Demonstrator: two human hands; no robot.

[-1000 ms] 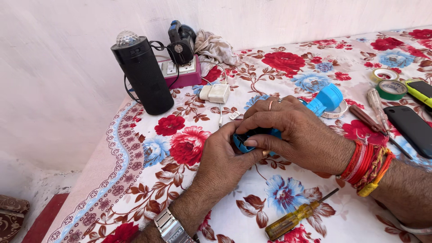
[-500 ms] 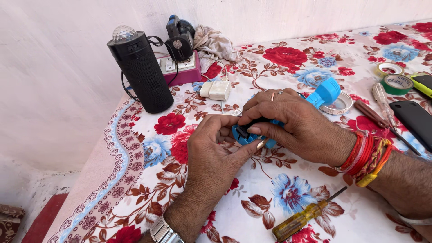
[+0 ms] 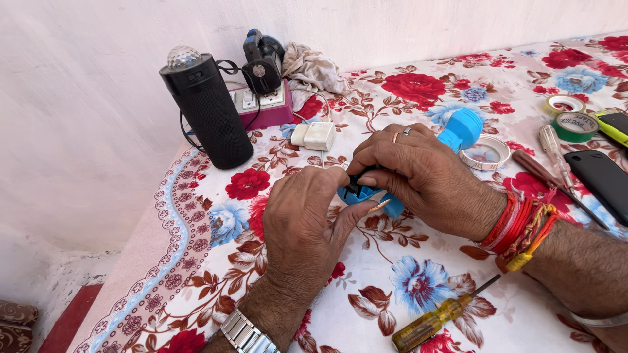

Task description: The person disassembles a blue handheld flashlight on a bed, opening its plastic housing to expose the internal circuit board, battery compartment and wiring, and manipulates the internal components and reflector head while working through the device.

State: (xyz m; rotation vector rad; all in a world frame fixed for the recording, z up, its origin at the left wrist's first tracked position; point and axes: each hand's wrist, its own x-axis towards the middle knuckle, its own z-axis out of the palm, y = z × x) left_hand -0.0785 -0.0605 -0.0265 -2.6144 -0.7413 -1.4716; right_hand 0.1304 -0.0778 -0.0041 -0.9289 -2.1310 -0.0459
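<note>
Hands number 2 on the floral tablecloth (image 3: 418, 91), both the person's own, and between them sits 1 small blue plastic gadget (image 3: 366, 195) with a dark inner part. Around them lie 3 screwdrivers: 1 yellow-handled screwdriver (image 3: 437, 316) near the front edge, 1 clear-handled screwdriver (image 3: 553, 151) and 1 dark red-handled screwdriver (image 3: 538, 170) to the right. 2 rolls of tape (image 3: 570, 117), 1 pale and 1 green, lie beyond those, with 1 black phone (image 3: 603, 176) beside them. At the back stand 1 tall black cylinder speaker with a clear dome top (image 3: 206, 108), 1 pink and white power strip (image 3: 265, 104), 1 white adapter block (image 3: 314, 136) and 1 crumpled beige cloth (image 3: 314, 68). 1 round clear lid (image 3: 485, 153) lies next to 1 blue rounded plastic piece (image 3: 462, 128).

The left hand (image 3: 304, 222) comes up from the near edge, wrist in a metal watch, its fingers curled together and pinching the left end of the gadget. The right hand (image 3: 425, 176) reaches in from the right, wrist wrapped in red and orange threads, palm down, fingers pressed together and closed over the top of the gadget.

The gadget lies about mid-table, just above the cloth, mostly hidden by the fingers; 1 thin coppery wire end pokes out beneath it.
</note>
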